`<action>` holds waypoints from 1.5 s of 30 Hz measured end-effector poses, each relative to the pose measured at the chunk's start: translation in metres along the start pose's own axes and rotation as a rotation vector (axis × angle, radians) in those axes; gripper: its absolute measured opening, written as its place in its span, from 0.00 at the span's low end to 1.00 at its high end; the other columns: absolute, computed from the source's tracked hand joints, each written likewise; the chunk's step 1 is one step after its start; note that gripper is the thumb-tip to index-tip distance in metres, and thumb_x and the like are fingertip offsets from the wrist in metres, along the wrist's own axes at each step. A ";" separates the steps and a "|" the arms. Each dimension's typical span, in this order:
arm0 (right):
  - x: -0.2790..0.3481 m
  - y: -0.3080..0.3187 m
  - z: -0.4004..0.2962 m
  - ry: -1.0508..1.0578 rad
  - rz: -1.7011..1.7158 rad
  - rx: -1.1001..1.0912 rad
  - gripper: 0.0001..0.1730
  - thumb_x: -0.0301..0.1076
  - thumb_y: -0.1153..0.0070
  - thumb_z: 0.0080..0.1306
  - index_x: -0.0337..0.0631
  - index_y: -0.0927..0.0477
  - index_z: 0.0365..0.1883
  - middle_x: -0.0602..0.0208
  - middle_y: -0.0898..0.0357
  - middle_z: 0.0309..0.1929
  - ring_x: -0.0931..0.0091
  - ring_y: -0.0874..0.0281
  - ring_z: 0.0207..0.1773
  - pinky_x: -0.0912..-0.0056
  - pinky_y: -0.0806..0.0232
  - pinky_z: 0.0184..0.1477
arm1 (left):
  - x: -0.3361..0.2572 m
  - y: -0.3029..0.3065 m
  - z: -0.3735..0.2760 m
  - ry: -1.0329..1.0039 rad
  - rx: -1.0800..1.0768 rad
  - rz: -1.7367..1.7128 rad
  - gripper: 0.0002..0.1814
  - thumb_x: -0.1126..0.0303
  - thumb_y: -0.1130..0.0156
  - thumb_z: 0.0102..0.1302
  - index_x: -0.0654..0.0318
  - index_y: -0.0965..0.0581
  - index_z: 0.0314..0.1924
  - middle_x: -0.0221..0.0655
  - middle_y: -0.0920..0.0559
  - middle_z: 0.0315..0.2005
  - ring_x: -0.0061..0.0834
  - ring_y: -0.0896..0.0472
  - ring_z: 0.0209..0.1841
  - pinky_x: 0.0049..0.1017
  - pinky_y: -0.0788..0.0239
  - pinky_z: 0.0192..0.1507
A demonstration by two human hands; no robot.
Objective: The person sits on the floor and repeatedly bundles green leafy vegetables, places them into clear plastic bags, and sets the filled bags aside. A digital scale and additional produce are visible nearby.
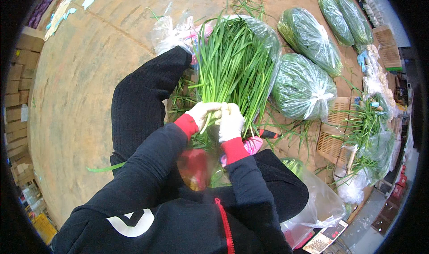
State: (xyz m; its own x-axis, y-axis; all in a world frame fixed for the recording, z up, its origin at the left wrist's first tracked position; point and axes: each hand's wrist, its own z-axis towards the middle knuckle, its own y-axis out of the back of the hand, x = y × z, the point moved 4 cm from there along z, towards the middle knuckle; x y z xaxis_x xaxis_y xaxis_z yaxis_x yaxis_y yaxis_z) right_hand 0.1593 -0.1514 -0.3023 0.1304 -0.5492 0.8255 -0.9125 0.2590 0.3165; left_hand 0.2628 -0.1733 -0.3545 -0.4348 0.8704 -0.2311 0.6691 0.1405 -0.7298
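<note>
A thick heap of long green garlic chives (231, 59) lies before me in an open clear plastic bag (273, 39), leaves pointing away. My left hand (202, 113), in a white glove, grips a small bunch by its pale stalk ends (208, 120). My right hand (231, 121), gloved too, is closed against the same stalks, its fingertips meeting those of the left. What lies inside its fist is hidden. Just right of that hand, a black and red tool handle (269, 134) pokes out near a pink shoe (253, 145).
Tied clear bags of chives (303, 86) stand to the right, with other filled bags (310, 39) beyond. A tan plastic crate (333, 130) holds loose greens (363, 130). Near my right knee sit an open plastic bag (311, 200) and a calculator (325, 239). Stacked cardboard boxes (20, 86) line the left.
</note>
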 end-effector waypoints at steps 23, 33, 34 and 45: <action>-0.007 0.020 0.001 -0.385 0.576 0.291 0.17 0.36 0.38 0.58 0.31 0.21 0.39 0.65 0.20 0.31 0.75 0.22 0.31 0.73 0.30 0.35 | 0.009 -0.058 -0.041 -0.172 0.058 1.487 0.46 0.50 0.32 0.41 0.75 0.37 0.54 0.51 0.20 0.39 0.44 0.21 0.42 0.32 0.30 0.46; 0.028 0.112 -0.007 -0.275 0.842 0.279 0.26 0.34 0.49 0.63 0.26 0.34 0.56 0.68 0.22 0.34 0.83 0.28 0.26 0.82 0.32 0.26 | -0.005 -0.048 -0.017 -0.155 0.105 0.683 0.26 0.77 0.43 0.54 0.59 0.27 0.56 0.36 0.21 0.47 0.20 0.22 0.40 0.19 0.30 0.44; 0.050 0.111 -0.021 -0.243 0.962 0.363 0.25 0.33 0.48 0.63 0.32 0.33 0.57 0.66 0.22 0.36 0.82 0.28 0.26 0.83 0.33 0.25 | -0.005 -0.050 -0.016 -0.306 0.126 0.842 0.30 0.73 0.41 0.52 0.60 0.30 0.59 0.41 0.21 0.46 0.25 0.21 0.40 0.23 0.30 0.43; 0.098 0.151 -0.087 -0.289 1.439 0.553 0.41 0.41 0.50 0.66 0.34 0.57 0.68 0.74 0.27 0.39 0.87 0.38 0.24 0.79 0.39 0.32 | -0.005 -0.006 0.016 -0.306 -0.467 1.141 0.35 0.65 0.38 0.47 0.72 0.33 0.56 0.53 0.22 0.44 0.43 0.24 0.47 0.32 0.33 0.50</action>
State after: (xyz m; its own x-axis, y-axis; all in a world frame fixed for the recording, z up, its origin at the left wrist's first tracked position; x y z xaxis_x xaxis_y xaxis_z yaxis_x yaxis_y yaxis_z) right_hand 0.0679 -0.0967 -0.1334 -0.9581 -0.2515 0.1369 -0.2322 0.4026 -0.8855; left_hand 0.2517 -0.1860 -0.3595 0.4472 0.4709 -0.7604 0.8748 -0.4074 0.2622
